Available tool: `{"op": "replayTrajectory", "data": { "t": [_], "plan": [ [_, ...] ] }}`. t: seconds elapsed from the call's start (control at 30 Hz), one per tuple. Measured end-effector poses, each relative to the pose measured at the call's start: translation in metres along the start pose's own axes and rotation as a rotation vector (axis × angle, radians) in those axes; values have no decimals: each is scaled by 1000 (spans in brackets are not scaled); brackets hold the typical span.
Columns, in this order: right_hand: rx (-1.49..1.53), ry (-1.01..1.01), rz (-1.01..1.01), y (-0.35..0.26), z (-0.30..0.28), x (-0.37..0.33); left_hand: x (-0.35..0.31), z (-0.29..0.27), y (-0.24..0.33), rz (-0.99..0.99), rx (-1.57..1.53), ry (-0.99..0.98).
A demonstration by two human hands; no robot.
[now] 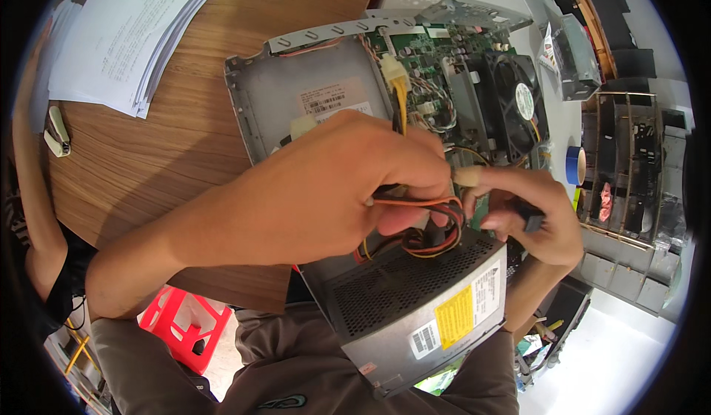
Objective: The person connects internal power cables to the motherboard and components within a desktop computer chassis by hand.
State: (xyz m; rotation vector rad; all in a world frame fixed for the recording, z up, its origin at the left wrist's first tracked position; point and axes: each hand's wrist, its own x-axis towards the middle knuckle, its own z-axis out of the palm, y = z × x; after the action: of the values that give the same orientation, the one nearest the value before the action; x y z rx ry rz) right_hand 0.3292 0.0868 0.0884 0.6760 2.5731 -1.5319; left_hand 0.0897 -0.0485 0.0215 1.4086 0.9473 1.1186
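My left hand [370, 170] is closed round a bundle of thin red, orange, black and yellow power cables [437, 248], which loop below its fingers. Facing it, my right hand [544, 211] has curled fingers, with a small black piece [528, 217] showing among them. A tan wrap covers one right fingertip close to the left hand's fingers. Directly under the cables, a grey metal power supply [422, 311] with a perforated side and a yellow label sits tilted at the table edge, above my lap. Beyond my hands lies an open computer case [259, 96]; a white plug [395, 70] with yellow wires stands up from its green circuit board [426, 44].
A black fan [515, 107] stands at the case's right side. Stacked papers [118, 37] and a stapler [57, 132] lie on the wooden table [141, 167]. Blue tape [575, 166] and a wire rack [618, 170] are at right. A red stool [185, 326] stands below; another person's arm [37, 207] shows at far left.
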Motion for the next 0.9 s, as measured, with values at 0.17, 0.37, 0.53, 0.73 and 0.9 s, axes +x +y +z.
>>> {"op": "replayTrajectory", "data": {
  "t": [0.17, 0.37, 0.53, 0.73, 0.9],
  "plan": [
    [145, 221, -201, 3, 7, -13, 0, -2, -5, 85, 55, 13],
    [-160, -53, -512, -1, -5, -16, -4, 7, -13, 75, 49, 19],
    [-290, -71, -493, -3, -6, -16, -9, 4, -13, 1, 257, -35],
    [-377, -69, -470, -7, -10, -19, -4, 2, -3, -89, 246, -67],
    [-414, -29, -441, -15, -6, -25, 14, -9, 8, -170, 147, -103]
  ]
}}
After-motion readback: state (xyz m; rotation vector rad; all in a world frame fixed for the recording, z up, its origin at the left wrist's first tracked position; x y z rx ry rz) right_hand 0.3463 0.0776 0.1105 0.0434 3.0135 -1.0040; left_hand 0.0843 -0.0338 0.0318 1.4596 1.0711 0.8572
